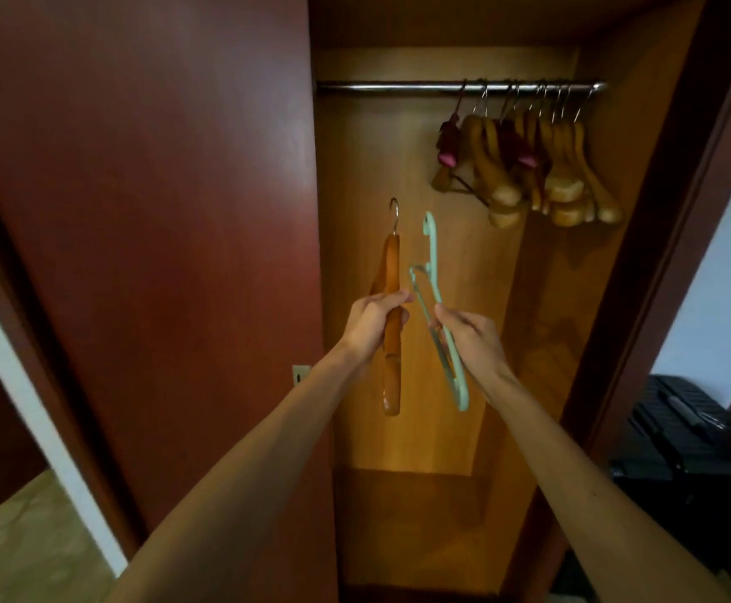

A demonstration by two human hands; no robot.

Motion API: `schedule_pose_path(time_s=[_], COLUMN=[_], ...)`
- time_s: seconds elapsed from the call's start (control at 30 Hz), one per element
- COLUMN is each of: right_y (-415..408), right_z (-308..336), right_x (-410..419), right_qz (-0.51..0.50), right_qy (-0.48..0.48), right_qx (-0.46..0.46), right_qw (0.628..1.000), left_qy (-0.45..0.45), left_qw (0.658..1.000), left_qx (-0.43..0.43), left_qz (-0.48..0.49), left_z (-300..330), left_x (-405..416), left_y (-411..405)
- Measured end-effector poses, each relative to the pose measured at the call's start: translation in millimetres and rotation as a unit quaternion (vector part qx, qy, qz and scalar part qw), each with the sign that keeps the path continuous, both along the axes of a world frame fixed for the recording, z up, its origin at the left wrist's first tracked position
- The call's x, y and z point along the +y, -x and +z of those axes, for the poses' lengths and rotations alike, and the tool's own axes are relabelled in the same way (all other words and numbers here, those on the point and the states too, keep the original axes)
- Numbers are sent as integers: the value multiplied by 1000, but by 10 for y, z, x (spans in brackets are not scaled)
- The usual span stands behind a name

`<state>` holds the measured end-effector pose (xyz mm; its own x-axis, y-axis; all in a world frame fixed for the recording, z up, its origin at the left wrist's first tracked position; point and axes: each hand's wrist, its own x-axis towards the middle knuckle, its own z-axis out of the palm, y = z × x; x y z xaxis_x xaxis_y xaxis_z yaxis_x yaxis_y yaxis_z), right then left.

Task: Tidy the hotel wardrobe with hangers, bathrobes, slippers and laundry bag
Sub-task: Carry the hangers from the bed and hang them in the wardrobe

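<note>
- I have a wooden hanger (391, 315) in my left hand (370, 326), fingers curled round its arm, metal hook pointing up toward the rail (398, 87).
- My right hand (472, 339) has its fingers clamped on a pale green plastic hanger (435, 298), also hook up, just beside the wooden one and not touching it as far as I can tell.
- Both hangers sit well below the rail, under its bare left stretch; the bunch of hung hangers (542, 167) crowds the rail's right end.
- My judgement: the step in hand is hooking these two onto the rail, next to that bunch.
- I'd hang one at a time. Raise the wooden one first, tip its hook over the rail from the front, and let the weight settle before letting go.
- The green hook looks flat and moulded, so I'd turn it square to the rail or it may catch on the edge and slip off.
- Keep the pair apart on the way up; their arms could tangle.
- Then slide both right along the rail toward the bunch, all facing the same way.
- No bathrobes, slippers or laundry bag show below the rail.
</note>
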<state>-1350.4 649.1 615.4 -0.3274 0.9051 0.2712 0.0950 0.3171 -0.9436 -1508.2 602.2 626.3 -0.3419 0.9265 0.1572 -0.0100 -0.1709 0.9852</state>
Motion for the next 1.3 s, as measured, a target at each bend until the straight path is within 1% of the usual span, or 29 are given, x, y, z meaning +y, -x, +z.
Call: schedule_pose_path(time_s=[0.13, 0.23, 0.37, 0.53, 0.67, 0.77, 0.87, 0.97, 1.07, 1.17, 1.23, 1.3], right_y=[437, 766, 1173, 1606, 1812, 1928, 2012, 2008, 1928, 1829, 1794, 1761], right_z=[287, 525, 830, 1154, 1392, 1499, 1627, 1768, 1795, 1808, 1800, 1799], right_x=[717, 1198, 1799, 2494, 2879, 3125, 3338, 3489, 3644, 3705, 3751, 3805], right_qz=[0, 17, 43, 51, 63, 53, 34, 5, -19, -25, -23, -31], right_qy=[-22, -35, -42, -76, -85, -87, -90, -95, -131, -120, -119, -113], right_qx=[3, 34, 76, 113, 148, 172, 192, 220, 204, 207, 202, 193], right_qw=[1000, 999, 995, 989, 983, 980, 977, 971, 970, 971, 972, 974], left_qy=[-24, -54, -83, -111, -133, -133, -132, -121, -120, -121, -114, -102], left_qw=[1000, 998, 996, 992, 989, 989, 991, 992, 992, 991, 991, 993], left_qx=[14, 20, -6, -48, -66, -60, -34, -13, -11, -31, -51, -33], left_qz=[-7, 1, -8, 29, 24, 16, -9, -9, -21, -50, -49, -47], left_z=[315, 552, 872, 1214, 1410, 1601, 1789, 1924, 1904, 1834, 1814, 1835], left_x=[642, 1141, 1814, 2540, 2858, 3022, 3177, 3293, 3470, 3551, 3600, 3620], left_y=[354, 565, 779, 1042, 1154, 1210, 1233, 1202, 1206, 1145, 1115, 1085])
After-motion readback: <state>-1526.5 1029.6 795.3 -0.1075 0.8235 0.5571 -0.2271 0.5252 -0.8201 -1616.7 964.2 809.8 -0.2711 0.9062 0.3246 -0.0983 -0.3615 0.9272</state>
